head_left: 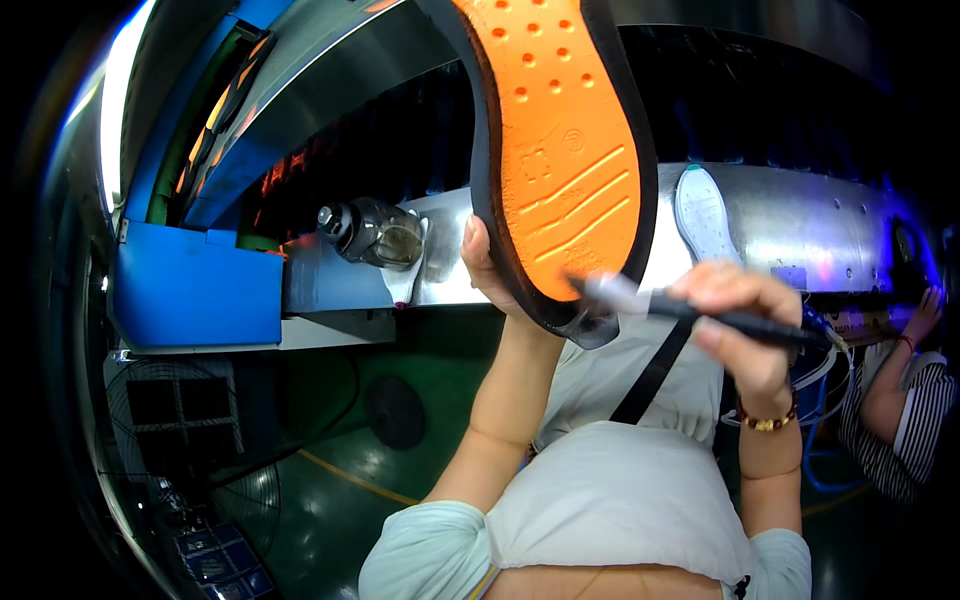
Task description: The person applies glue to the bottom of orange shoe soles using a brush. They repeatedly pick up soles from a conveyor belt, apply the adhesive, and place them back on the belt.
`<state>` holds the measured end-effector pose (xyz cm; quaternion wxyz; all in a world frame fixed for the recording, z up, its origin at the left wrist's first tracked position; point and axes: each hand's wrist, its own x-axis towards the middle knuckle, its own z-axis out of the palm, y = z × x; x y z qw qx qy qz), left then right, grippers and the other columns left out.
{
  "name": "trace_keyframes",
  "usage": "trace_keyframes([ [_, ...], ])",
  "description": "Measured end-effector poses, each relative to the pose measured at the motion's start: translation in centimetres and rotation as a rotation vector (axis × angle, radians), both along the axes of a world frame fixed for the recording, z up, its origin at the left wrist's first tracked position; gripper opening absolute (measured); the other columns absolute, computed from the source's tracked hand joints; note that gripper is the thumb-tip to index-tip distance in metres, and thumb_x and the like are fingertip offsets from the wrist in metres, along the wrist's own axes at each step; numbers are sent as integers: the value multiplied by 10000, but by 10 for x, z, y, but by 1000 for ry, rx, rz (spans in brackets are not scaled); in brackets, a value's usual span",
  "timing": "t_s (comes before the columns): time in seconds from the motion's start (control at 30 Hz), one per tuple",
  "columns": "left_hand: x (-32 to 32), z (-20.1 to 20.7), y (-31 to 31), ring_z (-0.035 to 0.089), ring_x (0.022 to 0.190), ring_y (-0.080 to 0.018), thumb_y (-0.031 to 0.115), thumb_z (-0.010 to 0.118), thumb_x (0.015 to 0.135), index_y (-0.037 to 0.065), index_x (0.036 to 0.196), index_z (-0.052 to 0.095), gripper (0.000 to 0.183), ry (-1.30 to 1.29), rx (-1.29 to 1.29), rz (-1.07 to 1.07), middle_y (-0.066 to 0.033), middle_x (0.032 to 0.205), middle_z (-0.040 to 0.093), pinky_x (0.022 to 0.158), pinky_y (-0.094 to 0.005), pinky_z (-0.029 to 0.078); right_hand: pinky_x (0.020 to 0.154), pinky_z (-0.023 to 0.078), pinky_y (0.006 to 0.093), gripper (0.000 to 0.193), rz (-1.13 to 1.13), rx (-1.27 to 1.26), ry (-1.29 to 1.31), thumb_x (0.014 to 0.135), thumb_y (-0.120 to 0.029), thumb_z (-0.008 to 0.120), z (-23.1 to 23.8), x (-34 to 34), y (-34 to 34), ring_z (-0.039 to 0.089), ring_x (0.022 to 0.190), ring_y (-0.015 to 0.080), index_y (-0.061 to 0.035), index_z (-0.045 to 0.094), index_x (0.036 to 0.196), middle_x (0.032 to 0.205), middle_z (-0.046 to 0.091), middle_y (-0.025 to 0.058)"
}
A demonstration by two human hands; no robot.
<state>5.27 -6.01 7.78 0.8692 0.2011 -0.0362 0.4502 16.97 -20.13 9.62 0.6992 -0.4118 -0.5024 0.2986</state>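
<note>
Facing metal worktop (775, 220) at twelve o'clock. Clasping orange sole (570, 205) with left grip (492, 275), pinching blurred tool (660, 304) with right grip (748, 312).

room over bench (800, 220) right of white insole (703, 210); orange sole (570, 165) blocks middle, bottle (388, 236) left.

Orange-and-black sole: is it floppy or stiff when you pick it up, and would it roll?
The sole is probably fairly stiff: the left hand grips it near one end, yet the part in view doesn't sag. It seems unlikely to roll, since it looks broad and flat. Its grooves and dimples might make it less slippery.
</note>
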Motion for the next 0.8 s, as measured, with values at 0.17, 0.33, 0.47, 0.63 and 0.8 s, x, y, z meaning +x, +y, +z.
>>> trace_keyframes([
  [0.17,1,-3,9,541,953,-245,369,412,811,11,1107,457,467,121,18,-27,-151,1096,525,833,-348,433,780,464,321,199,155,-35,-130,640,90,621,9,2,5,597,849,236,10,617,822,864,621,164],
  [0.33,5,4,15,541,961,-245,315,438,794,-13,1103,455,451,92,47,-99,-160,1065,539,836,-355,438,745,476,303,211,41,-50,-227,628,75,646,14,28,17,605,810,216,3,631,825,840,631,142],
  [0.47,4,8,14,565,894,-241,314,440,791,1,1073,477,423,36,82,-104,-153,1027,555,806,-347,452,731,479,287,177,273,-32,-274,639,51,648,16,30,18,607,789,205,6,628,809,837,630,139],
  [0.63,6,8,24,571,903,-247,304,437,801,-10,1052,491,406,25,67,-140,-157,1022,560,799,-356,465,722,477,280,167,242,-100,-268,652,13,658,7,18,12,603,786,191,-11,629,815,819,627,115],
  [0.8,3,5,35,578,885,-247,293,434,804,-19,1033,504,393,27,55,-359,-182,982,571,793,-370,467,689,468,268,158,368,-52,-284,646,-38,687,19,20,7,611,784,184,-46,648,799,836,643,92],
])
